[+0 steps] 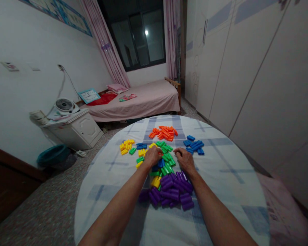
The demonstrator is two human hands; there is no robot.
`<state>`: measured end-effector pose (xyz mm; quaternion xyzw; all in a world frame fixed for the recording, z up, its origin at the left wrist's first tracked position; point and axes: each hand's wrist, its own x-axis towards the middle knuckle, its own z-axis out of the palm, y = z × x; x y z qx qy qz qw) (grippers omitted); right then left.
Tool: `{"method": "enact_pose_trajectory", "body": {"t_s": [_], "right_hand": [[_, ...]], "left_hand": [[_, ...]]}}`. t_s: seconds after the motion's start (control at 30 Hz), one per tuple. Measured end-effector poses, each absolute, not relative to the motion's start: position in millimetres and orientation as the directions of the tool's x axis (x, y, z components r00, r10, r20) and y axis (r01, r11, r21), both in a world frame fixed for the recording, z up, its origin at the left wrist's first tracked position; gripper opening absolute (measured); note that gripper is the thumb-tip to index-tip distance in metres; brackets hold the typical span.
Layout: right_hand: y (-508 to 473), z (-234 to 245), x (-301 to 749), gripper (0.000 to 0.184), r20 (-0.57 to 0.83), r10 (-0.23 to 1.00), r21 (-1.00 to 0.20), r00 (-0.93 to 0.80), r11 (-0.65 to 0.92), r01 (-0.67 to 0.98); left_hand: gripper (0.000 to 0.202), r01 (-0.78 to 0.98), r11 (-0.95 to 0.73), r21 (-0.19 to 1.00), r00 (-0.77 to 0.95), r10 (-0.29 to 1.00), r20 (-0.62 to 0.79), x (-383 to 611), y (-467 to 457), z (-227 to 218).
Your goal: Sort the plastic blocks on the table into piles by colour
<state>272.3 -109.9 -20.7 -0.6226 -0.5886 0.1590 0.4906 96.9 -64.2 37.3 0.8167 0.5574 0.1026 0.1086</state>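
Yellow plastic blocks (127, 147) form a small cluster at the left of a round, cloth-covered surface (226, 191), with a lone green block (132, 151) and a few blue blocks (141, 146) just beside them. Next along, the left hand (153, 156) bends over a mixed heap (167, 168), its grip curled downward; a fleck of orange-red (160, 154) shows at the fingertips, but whether they pinch it I cannot tell. Clean work here likely calls for a light hold on one block's sides and a straight lift, leaving its neighbours undisturbed. Raised wrists would spare the purple blocks (173, 189), piled at the near side, from a knock. At the heap's right edge, the right hand (185, 159) hovers or rests with fingers bent toward the thumb; I cannot tell whether that grip contains anything.

The pieces resemble short tubes joined side by side, their ridged tops catching the light. Bright yellow leads at left; green blocks (164, 147) tumble between the hands amid blue and yellow; orange blocks (165, 132) scatter beyond them; the purple ones, bulkier-looking in this view, overlap in a glossy pile between the forearms (210, 200); and a deep blue cluster (194, 145) sits just past the right hand.
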Motion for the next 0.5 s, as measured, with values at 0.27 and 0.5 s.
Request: {"method": "enact_pose_trajectory", "body": {"t_s": [0.27,0.5], "right_hand": [[-110,-23,273,0.025,0.375,0.893,-0.796,0.251,0.172,0.58],[-110,-22,272,0.025,0.361,0.896,-0.804,0.257,0.16,0.572]], "left_hand": [[0.009,0.808,-0.387,0.444,0.445,0.895,-0.029,100,-54,43],[0.017,0.627,-0.258,0.735,0.39,0.921,-0.01,86,-56,52]]}}
